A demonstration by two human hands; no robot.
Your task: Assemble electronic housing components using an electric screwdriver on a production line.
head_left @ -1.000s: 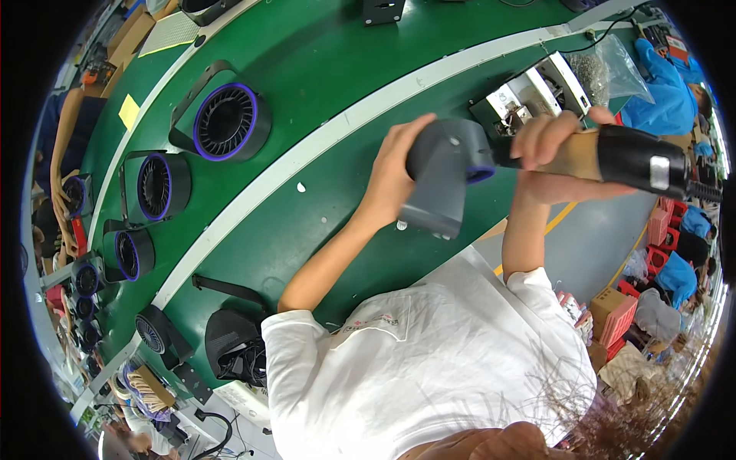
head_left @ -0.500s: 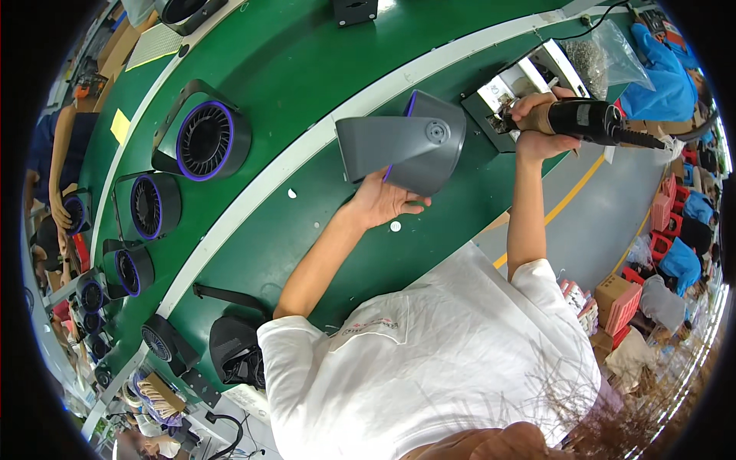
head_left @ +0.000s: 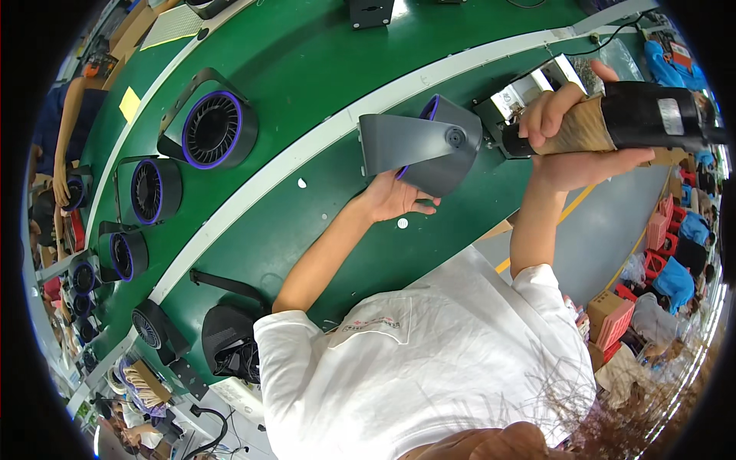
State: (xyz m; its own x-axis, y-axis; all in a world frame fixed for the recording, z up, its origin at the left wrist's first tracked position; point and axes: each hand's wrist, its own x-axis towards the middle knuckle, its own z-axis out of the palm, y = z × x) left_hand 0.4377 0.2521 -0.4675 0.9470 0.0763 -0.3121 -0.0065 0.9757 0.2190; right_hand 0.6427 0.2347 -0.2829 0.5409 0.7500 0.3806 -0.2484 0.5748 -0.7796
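My left hand (head_left: 387,201) supports a round grey fan (head_left: 452,165) by its near underside, fingertips showing below the housing. The fan is tilted, with its wide U-shaped bracket (head_left: 387,146) toward the left and a round pivot on its side; a purple ring shows at its edge. In my right hand (head_left: 560,138) is an electric screwdriver (head_left: 644,119), black with a brown-taped grip, held sideways with its front end pointing left. That end overlaps the metal box beyond; whether they touch, I cannot tell. The screwdriver's bit is not visible.
Several fans with purple rings, one a black fan (head_left: 215,130), line the green bench (head_left: 307,69) at left. A white rail (head_left: 322,134) crosses it. An open metal box (head_left: 514,100) stands at far right. A black bag-like item (head_left: 230,337) lies near my left elbow. Co-workers sit around.
My right hand has lifted the screwdriver closer to the camera, where it looks larger. The held fan sits slightly further right in view; my left hand keeps its hold.
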